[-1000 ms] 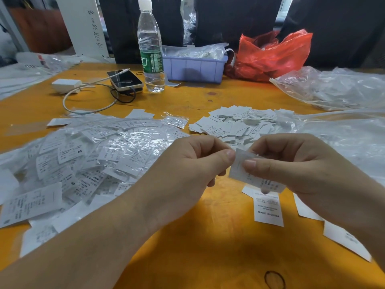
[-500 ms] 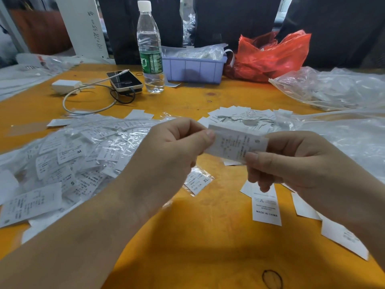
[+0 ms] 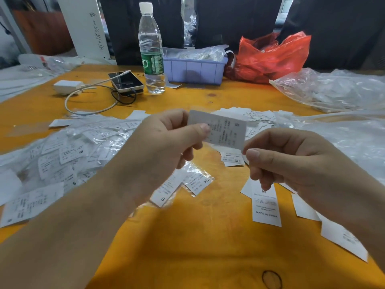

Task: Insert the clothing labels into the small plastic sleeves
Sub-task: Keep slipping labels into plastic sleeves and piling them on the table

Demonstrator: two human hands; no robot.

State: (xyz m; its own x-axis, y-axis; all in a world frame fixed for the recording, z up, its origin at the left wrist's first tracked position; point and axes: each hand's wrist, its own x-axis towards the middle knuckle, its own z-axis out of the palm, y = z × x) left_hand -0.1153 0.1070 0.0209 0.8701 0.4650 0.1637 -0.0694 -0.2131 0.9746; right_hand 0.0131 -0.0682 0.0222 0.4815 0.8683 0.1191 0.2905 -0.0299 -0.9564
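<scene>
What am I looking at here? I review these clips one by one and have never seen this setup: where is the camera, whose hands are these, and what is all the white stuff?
There is no machine. One wide-angle camera sits on a person's head and looks down at their bare hands over an orange table. The left hand and right hand pinch opposite ends of one printed clothing label above the table. On the left lies a heap of labels already in clear plastic sleeves. Beyond the hands is a pile of loose labels, with more by the right wrist, one reading MADE IN CHINA. Further back stand a water bottle, a phone on a cable, a lilac bin and a red bag.
</scene>
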